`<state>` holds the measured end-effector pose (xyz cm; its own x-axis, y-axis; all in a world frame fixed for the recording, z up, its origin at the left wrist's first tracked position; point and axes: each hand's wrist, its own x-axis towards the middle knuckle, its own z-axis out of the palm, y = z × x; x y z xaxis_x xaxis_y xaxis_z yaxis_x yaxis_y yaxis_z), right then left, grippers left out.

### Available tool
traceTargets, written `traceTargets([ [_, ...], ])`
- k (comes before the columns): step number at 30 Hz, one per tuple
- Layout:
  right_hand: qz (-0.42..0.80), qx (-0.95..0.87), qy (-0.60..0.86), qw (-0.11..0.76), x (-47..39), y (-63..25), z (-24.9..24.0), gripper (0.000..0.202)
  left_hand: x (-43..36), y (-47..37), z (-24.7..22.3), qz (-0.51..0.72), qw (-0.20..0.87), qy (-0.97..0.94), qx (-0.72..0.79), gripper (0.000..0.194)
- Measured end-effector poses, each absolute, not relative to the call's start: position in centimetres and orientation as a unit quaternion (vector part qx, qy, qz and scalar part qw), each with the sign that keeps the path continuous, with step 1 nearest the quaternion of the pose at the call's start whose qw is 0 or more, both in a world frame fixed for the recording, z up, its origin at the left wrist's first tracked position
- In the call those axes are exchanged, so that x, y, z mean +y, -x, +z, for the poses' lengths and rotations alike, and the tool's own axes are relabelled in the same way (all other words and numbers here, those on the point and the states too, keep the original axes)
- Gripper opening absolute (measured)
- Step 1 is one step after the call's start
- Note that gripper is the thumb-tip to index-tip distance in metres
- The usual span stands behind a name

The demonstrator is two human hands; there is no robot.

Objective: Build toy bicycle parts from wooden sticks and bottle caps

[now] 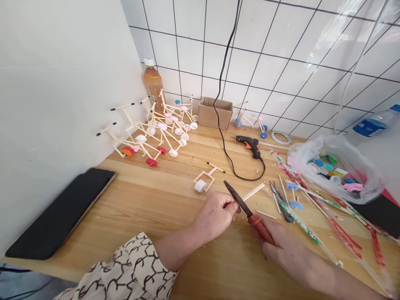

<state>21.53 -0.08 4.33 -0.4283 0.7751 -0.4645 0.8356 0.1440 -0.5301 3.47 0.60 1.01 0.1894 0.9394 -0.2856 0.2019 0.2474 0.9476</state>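
Observation:
My left hand (pixel 219 214) is closed in a pinch on a few thin wooden sticks (pixel 255 192), which point up and right from the fingertips. In my right hand (pixel 283 245) is a red-handled tool with a dark tapering blade (pixel 238 198); its exact kind is unclear. The blade lies across the sticks, close to my left fingertips. Just beyond my left hand stands a small stick frame (pixel 212 176) with a white wheel (pixel 200 186). A loose stick (pixel 266 214) lies near the blade. To the right rest grey scissors (pixel 283 205) and two blue caps joined by a stick (pixel 294 197).
Several stick models with cap wheels (pixel 161 126) crowd the back left, before a drink bottle (pixel 153 82). Behind are a cardboard box (pixel 215 113) and a corded glue gun (pixel 249 145). A bag of caps (pixel 337 172) sits right; a phone (pixel 63 213) lies left.

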Motion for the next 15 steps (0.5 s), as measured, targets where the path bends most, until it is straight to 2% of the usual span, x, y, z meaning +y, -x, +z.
traceTargets([
  [6,-0.397,0.734,-0.546,0.074,0.1,-21.9,4.3,0.017,0.3,-4.3,0.7,0.293,0.601,-0.492,0.558,0.026],
  [15,-0.468,0.693,-0.54,0.093,1.0,-21.6,4.8,0.019,0.3,-5.0,-1.0,0.291,0.625,-0.446,0.571,0.026],
])
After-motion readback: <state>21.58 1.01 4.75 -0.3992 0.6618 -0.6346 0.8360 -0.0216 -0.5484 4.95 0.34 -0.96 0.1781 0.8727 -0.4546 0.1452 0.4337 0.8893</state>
